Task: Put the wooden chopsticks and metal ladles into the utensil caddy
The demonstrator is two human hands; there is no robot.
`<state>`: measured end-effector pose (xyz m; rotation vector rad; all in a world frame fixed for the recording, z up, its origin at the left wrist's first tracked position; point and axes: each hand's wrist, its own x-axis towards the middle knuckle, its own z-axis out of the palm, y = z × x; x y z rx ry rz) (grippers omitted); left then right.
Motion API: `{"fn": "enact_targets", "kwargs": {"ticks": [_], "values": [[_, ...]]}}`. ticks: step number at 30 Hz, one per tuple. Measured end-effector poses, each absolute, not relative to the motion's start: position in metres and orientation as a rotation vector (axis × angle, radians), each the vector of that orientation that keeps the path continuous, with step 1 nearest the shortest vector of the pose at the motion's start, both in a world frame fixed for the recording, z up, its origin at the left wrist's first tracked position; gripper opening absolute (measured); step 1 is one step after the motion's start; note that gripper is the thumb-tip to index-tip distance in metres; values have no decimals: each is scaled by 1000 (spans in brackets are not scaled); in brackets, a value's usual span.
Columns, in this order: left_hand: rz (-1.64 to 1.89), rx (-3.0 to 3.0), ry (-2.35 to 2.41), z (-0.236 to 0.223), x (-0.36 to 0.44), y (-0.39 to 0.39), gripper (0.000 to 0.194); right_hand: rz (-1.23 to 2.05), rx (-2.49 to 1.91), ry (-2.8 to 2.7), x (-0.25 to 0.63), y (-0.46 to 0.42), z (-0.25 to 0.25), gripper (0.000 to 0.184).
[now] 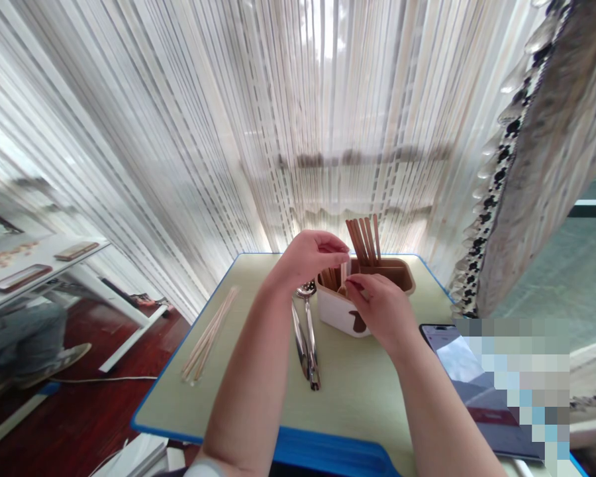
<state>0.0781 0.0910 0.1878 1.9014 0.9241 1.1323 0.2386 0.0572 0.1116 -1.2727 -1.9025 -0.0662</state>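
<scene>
Nearest of all, a phone (459,361) lies on the right edge of the table (357,391), just beside the right forearm, and part of it is blurred out. Two metal spoons (306,338) lie side by side in the middle of the pale tabletop with their handles toward the person and their bowls just under the left hand. Off to the left, well apart from both hands, a small bundle of light chopsticks (209,334) lies slantwise near the blue rim. Beyond the spoons stands a white holder (338,308) with a brown inside, and several brown sticks (363,240) stand upright in its far compartment.

Both hands meet just over the near compartment of that holder. The left hand (308,255) comes in from above with its fingertips pinched on the top of a pale wooden stick (344,273), and the right hand (380,308) nips the same stick lower down between thumb and finger, so the stick stands almost upright between them, its foot at the holder's mouth. Behind the table hangs a sheer striped curtain (228,132).
</scene>
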Motion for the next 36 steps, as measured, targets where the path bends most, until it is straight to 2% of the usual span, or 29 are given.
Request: {"fn": "enact_targets", "kwargs": {"ticks": [20,28,36], "values": [[903,1901,1093,194,70,84,12,-79,-1257,-1979,237,52,117,19],[838,2143,1278,199,56,81,36,-52,-1229,-2013,239,52,119,22],[872,2155,1294,202,48,73,44,-58,-1208,-2038,240,51,119,23]]}}
